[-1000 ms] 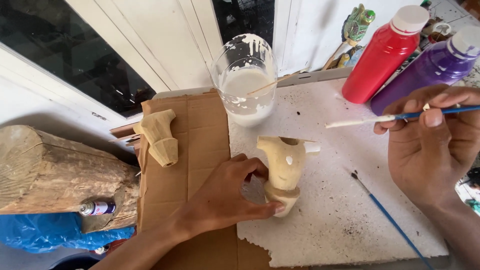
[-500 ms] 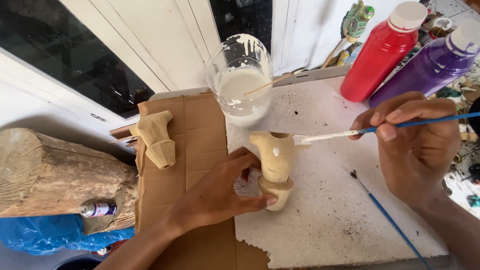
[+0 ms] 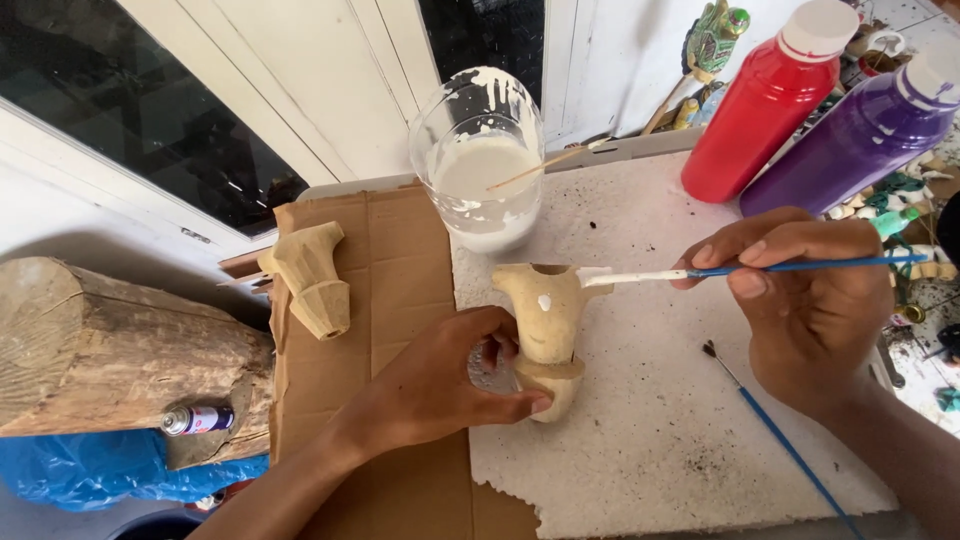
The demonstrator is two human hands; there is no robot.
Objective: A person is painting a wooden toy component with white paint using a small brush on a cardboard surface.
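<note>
On the speckled white foam board (image 3: 640, 440), nearest you, a spare blue-handled brush (image 3: 775, 435) lies to the right of the pale carved wooden figure (image 3: 547, 325). Your left hand (image 3: 440, 385) grips that figure's base, thumb under it, holding it upright. Your right hand (image 3: 810, 295) pinches a thin blue paintbrush (image 3: 740, 270), whose white-coated tip touches the figure's top right edge. Left of the figure, a second unpainted wooden carving (image 3: 312, 278) lies on brown cardboard (image 3: 390, 290). Behind the figure stands a clear glass of white paint (image 3: 482, 165) with a stick in it; farther right of it, a red paint bottle (image 3: 770, 100) and a purple paint bottle (image 3: 860, 135).
</note>
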